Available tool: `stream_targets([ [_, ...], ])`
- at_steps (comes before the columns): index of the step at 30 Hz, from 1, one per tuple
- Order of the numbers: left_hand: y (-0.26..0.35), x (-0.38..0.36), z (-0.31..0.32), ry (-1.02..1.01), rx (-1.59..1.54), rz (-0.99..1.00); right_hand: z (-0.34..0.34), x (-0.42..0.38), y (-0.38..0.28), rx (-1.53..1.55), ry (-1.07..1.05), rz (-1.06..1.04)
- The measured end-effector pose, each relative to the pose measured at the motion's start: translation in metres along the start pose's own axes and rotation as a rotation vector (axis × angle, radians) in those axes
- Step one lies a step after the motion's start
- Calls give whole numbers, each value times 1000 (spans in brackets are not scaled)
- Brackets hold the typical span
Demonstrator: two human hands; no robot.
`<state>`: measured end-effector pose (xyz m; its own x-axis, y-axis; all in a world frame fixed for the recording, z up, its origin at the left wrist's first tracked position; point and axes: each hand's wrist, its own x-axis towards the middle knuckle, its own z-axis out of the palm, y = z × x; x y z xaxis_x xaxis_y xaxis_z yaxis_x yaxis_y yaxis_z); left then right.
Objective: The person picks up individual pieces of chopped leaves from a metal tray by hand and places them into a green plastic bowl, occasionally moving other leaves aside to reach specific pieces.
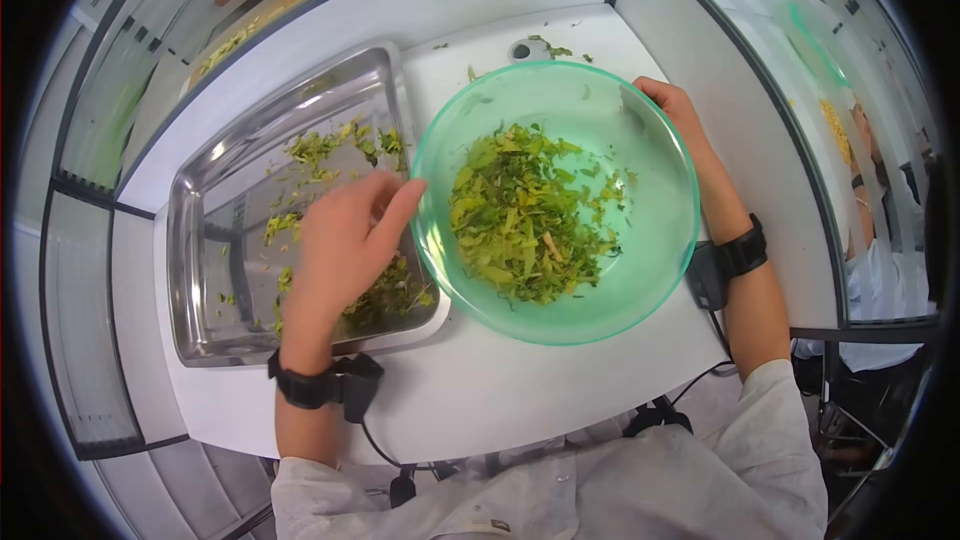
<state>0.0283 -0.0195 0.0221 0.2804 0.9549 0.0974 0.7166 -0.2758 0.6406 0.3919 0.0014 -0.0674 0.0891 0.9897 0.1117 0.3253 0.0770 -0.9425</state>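
Your left hand [345, 240] hovers over the shiny rectangular steel tray [200, 230] just left of the translucent green round plastic bowl [660, 260], fingers loosely curled, thumb out toward the bowl's rim; can't tell if its grip holds any of the chopped green leaves [325, 152] scattered in the tray. Your right hand [672, 108] grips the bowl's far rim. The bowl sits on the white desk [480, 390], overlapping the tray's right edge, with a pile of shredded greens [525, 215] inside.

I read this as a food-prep station: white partitioned worktable [480, 390], steel tray [200, 270] and green bowl [640, 280] of chopped leaves [520, 210], similar booths with another person [885, 230] alongside.
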Motion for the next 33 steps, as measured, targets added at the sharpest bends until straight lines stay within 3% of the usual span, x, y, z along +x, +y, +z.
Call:
stream_targets([
  [2, -1, -5, -19, -225, 239, -15, 1, 0, 2, -9, 11, -34],
  [3, -3, -5, -32, -304, 162, 55, 0, 1, 4, 5, 6, -18],
  [6, -5, -14, -50, -399, 235, 216, 1, 1, 0, 7, 11, 16],
  [7, -12, -10, -50, -512, 315, 151, 2, 0, -2, 1, 20, 20],
  [11, -27, 1, -29, -531, 359, 146, 0, 0, 0, 0, 4, 18],
  [13, -31, 8, -22, -588, 290, 48, 0, 1, 4, 23, -2, -19],
  [17, -45, 11, -21, -596, 7, 2, 0, 1, 3, 17, 5, -20],
  [19, -42, 15, -24, -408, 1, 2, 0, 0, 2, 7, 3, -18],
  [20, -43, 16, -23, -408, 1, 2, 0, 1, 2, 8, 3, -18],
  [22, -46, 17, -19, 73, -297, 69, 0, 1, 2, -4, 3, -11],
  [23, -50, 18, -19, 129, -355, 92, 0, 1, 2, -8, 2, -1],
  [24, -47, 17, -17, 129, -354, 94, -1, 1, 3, -7, 4, -1],
  [26, -36, 11, -10, 139, -563, 284, -1, 2, 5, -13, 2, 13],
  [27, -29, 8, -9, 29, -595, 311, -1, 3, 7, -17, 8, -4],
  [30, -19, 8, -6, -202, -390, 539, 1, 1, 2, 3, 16, -14],
  [33, -19, 9, -3, -191, -372, 561, -2, 2, 5, -37, 5, -35],
])
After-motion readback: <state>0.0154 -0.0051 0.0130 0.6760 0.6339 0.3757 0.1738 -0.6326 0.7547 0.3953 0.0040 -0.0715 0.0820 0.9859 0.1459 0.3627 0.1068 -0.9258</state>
